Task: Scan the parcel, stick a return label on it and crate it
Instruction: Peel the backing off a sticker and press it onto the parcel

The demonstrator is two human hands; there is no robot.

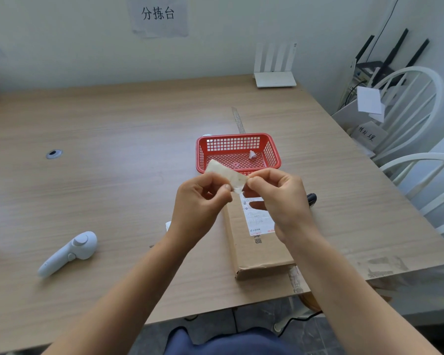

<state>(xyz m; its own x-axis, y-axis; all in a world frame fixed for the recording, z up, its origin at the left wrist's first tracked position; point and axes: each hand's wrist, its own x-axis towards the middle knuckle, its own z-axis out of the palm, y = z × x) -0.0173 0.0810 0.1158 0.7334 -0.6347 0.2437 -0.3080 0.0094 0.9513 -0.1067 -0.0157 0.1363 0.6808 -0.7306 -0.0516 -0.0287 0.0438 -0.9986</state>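
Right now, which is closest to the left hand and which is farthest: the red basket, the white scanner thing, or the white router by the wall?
Going by the head view, from the left hand:
1. Red basket, just beyond the hands, slightly right.
2. White scanner, lying on the table's left side, nearer the person.
3. White router, at the table's far edge by the wall.

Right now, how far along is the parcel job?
Scan: can't confirm; the white scanner lies aside. In hand: left hand and right hand pinch a label strip above the cardboard parcel. Left: sticking, then crating; it's outside the red basket.
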